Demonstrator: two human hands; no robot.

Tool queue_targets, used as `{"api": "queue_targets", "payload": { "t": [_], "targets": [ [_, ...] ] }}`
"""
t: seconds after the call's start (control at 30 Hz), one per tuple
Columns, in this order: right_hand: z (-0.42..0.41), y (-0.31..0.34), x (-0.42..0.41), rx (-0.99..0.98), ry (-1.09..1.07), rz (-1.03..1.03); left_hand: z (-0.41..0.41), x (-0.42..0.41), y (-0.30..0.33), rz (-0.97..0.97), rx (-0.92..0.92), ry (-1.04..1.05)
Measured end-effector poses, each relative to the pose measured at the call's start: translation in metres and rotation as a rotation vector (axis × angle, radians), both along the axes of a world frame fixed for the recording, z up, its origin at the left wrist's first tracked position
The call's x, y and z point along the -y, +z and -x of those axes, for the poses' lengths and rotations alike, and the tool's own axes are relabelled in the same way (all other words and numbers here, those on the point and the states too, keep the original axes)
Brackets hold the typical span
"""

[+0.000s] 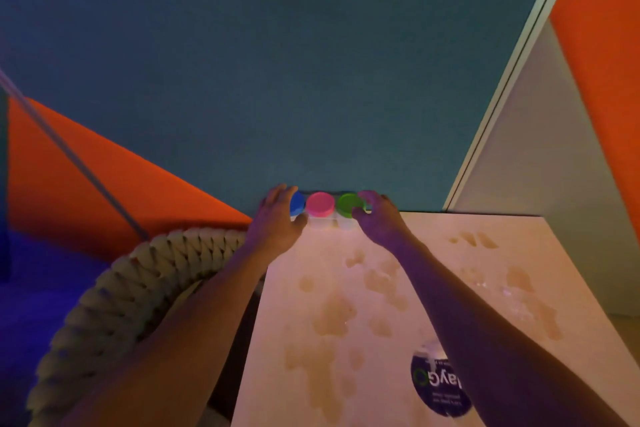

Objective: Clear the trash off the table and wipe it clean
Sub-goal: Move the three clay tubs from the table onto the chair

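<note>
A pale table [433,236] carries brownish spill stains [336,315] over most of its top. At its far edge stands a row of small tubs with coloured lids: blue [297,203], pink [320,204] and green [347,204]. My left hand [277,218] curls round the blue tub at the row's left end. My right hand [377,215] grips the right end of the row, beside the green lid. A dark round can with white lettering [438,385] sits near the front of the table, partly hidden by my right forearm.
A woven rope chair back [131,291] curves along the table's left side. Behind are a teal wall [277,62], an orange cushion [86,177] at left and a white panel [540,135] with orange at right. Wet glints [509,291] lie on the right stains.
</note>
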State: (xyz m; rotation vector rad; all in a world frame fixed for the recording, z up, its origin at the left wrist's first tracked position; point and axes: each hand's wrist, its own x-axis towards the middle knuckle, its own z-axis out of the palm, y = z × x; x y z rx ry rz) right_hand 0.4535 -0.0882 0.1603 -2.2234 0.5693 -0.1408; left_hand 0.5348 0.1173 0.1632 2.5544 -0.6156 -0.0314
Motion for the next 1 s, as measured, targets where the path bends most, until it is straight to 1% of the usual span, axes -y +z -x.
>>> {"api": "queue_targets", "payload": {
  "t": [0.17,0.33,0.53,0.7,0.77,1.0],
  "targets": [
    [-0.058,-0.013,0.020,-0.047,-0.007,0.003,-0.061,0.015,-0.012,-0.026,-0.033,0.017],
    [-0.101,-0.047,0.036,-0.143,-0.017,-0.010,-0.110,0.026,-0.046,-0.047,-0.111,0.083],
    [-0.132,-0.097,0.056,-0.267,-0.093,-0.002,-0.154,0.030,-0.098,-0.090,-0.212,0.141],
    [-0.145,-0.131,0.066,-0.354,-0.143,0.007,-0.170,0.038,-0.133,-0.084,-0.306,0.201],
    [-0.147,-0.138,0.065,-0.351,-0.149,-0.015,-0.171,0.042,-0.140,-0.080,-0.334,0.225],
    [-0.144,-0.146,0.061,-0.225,-0.248,-0.151,-0.167,0.046,-0.150,-0.043,-0.365,0.281]
  ]
}}
